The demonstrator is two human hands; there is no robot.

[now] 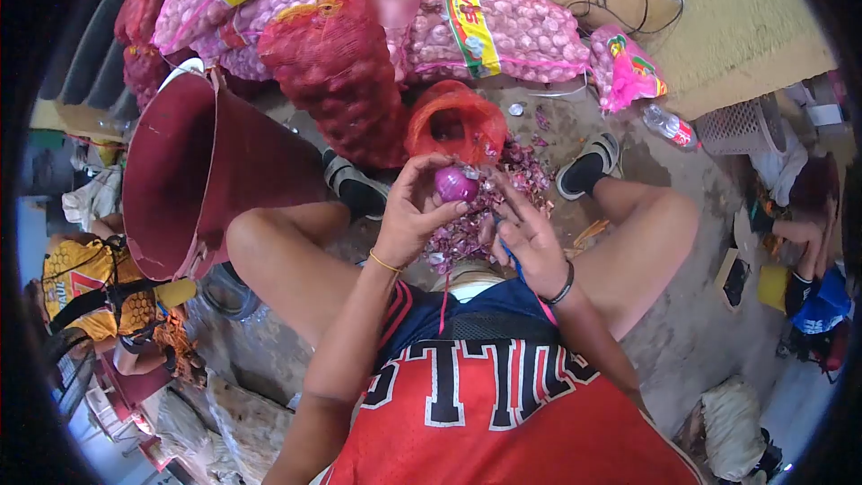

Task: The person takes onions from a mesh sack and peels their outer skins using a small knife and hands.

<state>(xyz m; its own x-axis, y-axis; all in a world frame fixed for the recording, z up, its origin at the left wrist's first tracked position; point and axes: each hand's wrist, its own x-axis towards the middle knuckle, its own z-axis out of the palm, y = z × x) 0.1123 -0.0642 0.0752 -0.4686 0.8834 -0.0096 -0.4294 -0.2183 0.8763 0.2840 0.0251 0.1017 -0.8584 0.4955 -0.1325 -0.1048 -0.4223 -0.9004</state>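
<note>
My left hand (415,214) is closed around a purple-red onion (456,184), thumb below it and fingers behind. Just to the right is my right hand (532,242), fingers partly bent toward the onion. A thin blue handle (511,257) shows in its palm; the rest of that tool is hidden. Under both hands lies a heap of dry onion skins (527,171) on the floor between my feet. Beyond the onion sits an orange-red mesh sack (467,130) with its mouth open.
A large maroon tub (256,162) lies tilted at my left. Behind stand a full red mesh sack (337,81) and pink net sacks of bulbs (530,36). A plastic bottle (669,126) and a crate (741,127) are at right. Other people sit at both sides.
</note>
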